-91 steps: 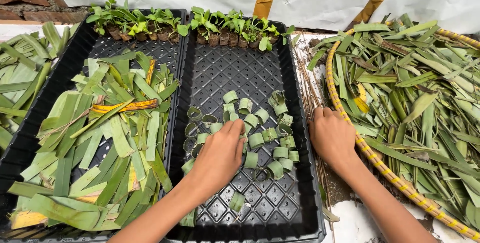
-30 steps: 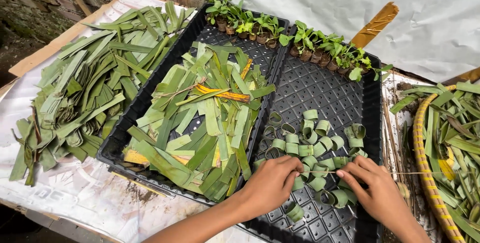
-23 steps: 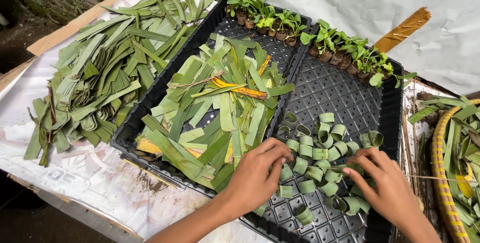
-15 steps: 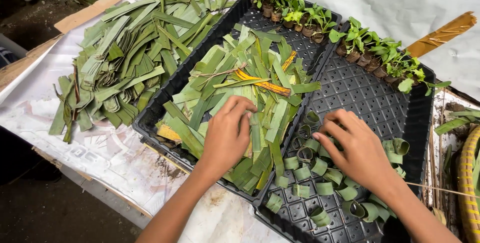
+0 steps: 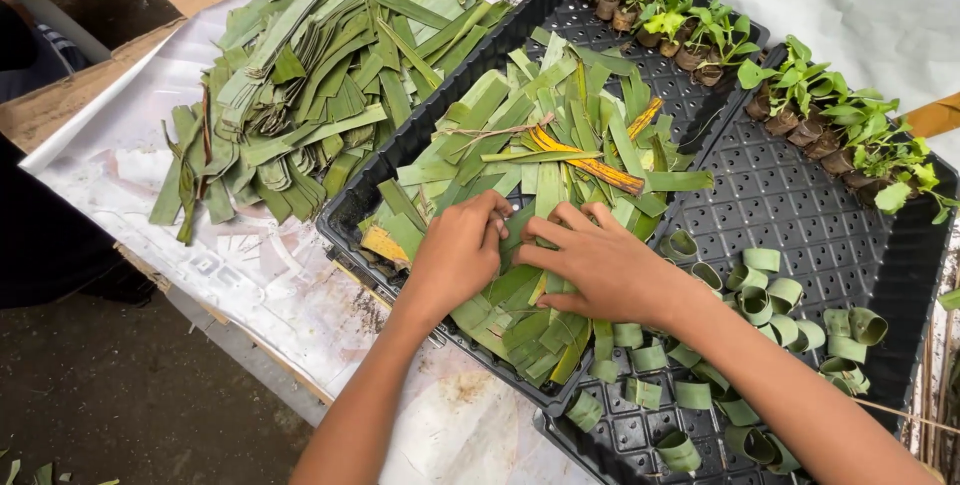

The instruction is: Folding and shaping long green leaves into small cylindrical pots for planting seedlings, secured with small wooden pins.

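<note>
Bench (image 5: 250, 275) under a white printed sheet carries everything. Loose heap of cut green leaf strips (image 5: 300, 95) lies on the sheet, left of the trays. Left black mesh tray (image 5: 345, 215) holds the pile of flat leaf pieces (image 5: 560, 145), one yellowed strip across the top. Right black mesh tray (image 5: 800, 195) holds rolled leaf rings (image 5: 770, 295) near its front and small seedlings (image 5: 800, 95) along the far edge. Both hands sit on the front part of the flat pile, side by side, fingertips meeting. Left hand (image 5: 460, 250): fingers curled, tips pressed into a leaf piece; can't tell if it's actually pinched. Right hand (image 5: 600, 260): fingers loosely extended, resting flat on the leaves, not closed on anything.
</note>
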